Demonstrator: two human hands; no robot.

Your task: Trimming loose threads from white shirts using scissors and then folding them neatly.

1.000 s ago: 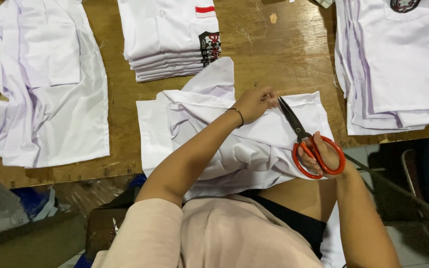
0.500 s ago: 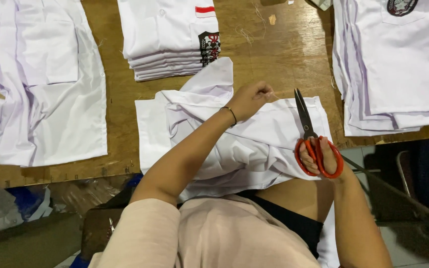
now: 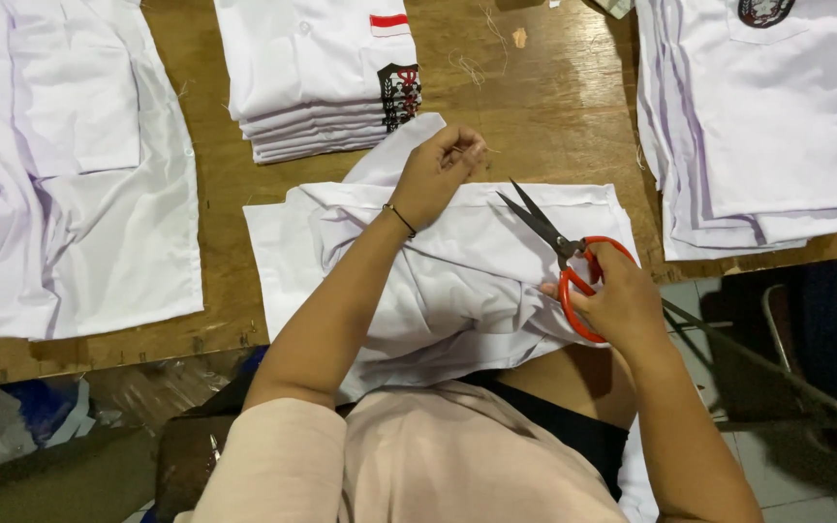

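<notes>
A white shirt lies crumpled across the near edge of the wooden table and over my lap. My left hand rests on its upper fold, fingers pinched together on what looks like a thin loose thread. My right hand holds red-handled scissors over the shirt's right side, blades slightly parted and pointing up-left toward my left hand. A thin dark band circles my left wrist.
A folded stack of white shirts with a red stripe and dark badge sits at the back. An unfolded white shirt lies spread at the left. Another pile of white shirts lies at the right. A chair frame stands right of me.
My right hand has turned the scissors so the blades point up-left, and they have parted. My left hand has stayed on the fold, fingers now pinched.
</notes>
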